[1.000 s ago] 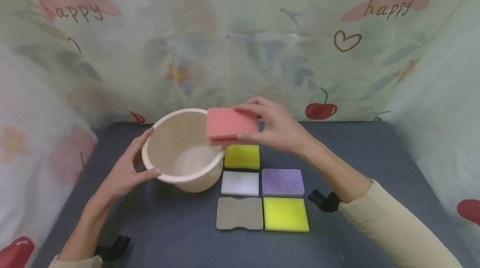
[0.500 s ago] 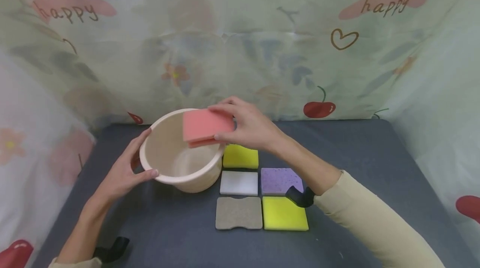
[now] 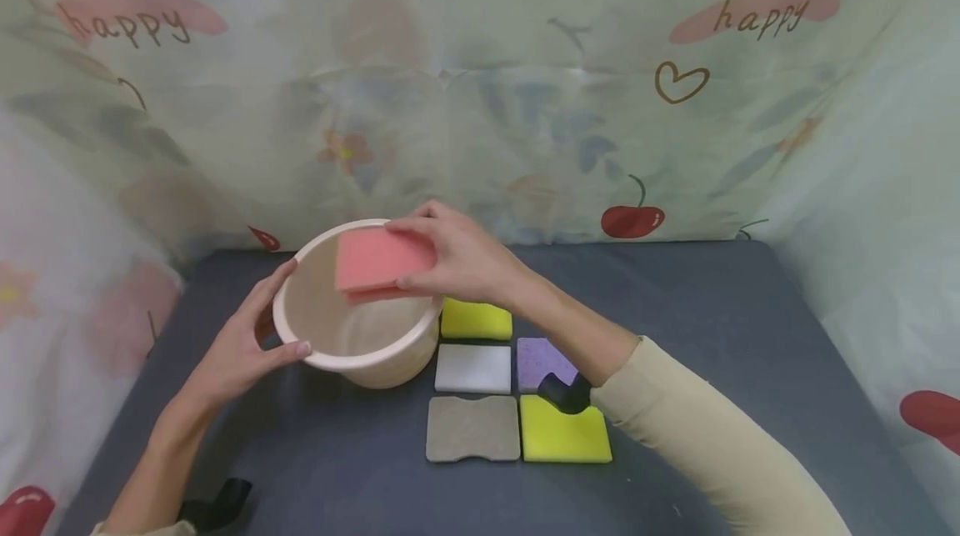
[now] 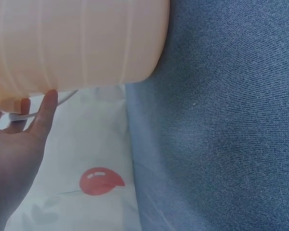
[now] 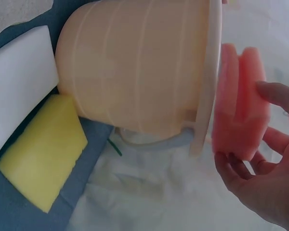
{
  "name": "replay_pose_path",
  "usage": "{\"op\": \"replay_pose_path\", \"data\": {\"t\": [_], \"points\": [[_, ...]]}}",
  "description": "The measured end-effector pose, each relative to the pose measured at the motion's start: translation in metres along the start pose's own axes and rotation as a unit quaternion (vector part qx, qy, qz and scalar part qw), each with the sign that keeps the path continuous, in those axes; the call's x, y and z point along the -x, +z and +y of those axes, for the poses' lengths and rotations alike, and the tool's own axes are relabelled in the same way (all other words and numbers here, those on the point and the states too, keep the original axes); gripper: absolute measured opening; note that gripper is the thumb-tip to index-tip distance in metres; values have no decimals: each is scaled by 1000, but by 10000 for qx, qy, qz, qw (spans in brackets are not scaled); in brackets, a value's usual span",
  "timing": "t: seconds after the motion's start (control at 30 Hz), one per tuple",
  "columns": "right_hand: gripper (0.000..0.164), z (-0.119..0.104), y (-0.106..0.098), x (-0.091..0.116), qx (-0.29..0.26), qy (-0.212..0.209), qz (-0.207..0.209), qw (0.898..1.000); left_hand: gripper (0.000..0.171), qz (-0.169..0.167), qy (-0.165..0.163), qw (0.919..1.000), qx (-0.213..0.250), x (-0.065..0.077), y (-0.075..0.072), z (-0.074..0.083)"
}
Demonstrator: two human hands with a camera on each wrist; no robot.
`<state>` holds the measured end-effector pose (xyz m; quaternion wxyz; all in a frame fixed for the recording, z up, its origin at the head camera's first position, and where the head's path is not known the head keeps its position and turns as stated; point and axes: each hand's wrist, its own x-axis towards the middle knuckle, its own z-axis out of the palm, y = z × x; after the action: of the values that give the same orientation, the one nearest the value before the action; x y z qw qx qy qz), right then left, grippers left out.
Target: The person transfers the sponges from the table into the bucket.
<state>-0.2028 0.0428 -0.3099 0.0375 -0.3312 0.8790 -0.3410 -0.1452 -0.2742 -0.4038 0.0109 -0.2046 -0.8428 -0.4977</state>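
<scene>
Head view: the right hand point(image 3: 461, 257) pinches a pink sponge point(image 3: 382, 261) over the mouth of the pale tub point(image 3: 390, 369); grip parted only by the sponge's thickness. The sponge covers part of the tub's interior. The left hand point(image 3: 243, 353) holds the tub's left rim, grip spread wide, thumb on the rim; most other fingers are partly hidden. On the tabletop point(image 3: 360, 478) beside the tub: a rear yellow sponge point(image 3: 477, 322), partly covered by tub and hand; a white sponge point(image 3: 473, 369); a grey sponge point(image 3: 473, 429); a purple sponge point(image 3: 540, 359) and a front yellow sponge point(image 3: 566, 436), both partly covered by the right arm and its black mount point(image 3: 564, 394).

Left wrist view: fingertips meet the tub's outer wall; hand cut off at left, rim out of frame.

Right wrist view: a split runs through the pink sponge; one piece or two, cannot tell. Contact with the rim also unclear.
</scene>
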Motion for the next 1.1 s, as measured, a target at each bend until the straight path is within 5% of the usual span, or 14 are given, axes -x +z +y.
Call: {"op": "replay_pose_path", "data": {"t": [0.43, 1.1], "points": [[62, -12, 20, -22, 358, 298, -518, 9976, 104, 1, 30, 10000, 9, 0, 0, 0], [54, -17, 54, -43, 597, 845, -445, 9936, 104, -24, 52, 10000, 5, 0, 0, 3]]}}
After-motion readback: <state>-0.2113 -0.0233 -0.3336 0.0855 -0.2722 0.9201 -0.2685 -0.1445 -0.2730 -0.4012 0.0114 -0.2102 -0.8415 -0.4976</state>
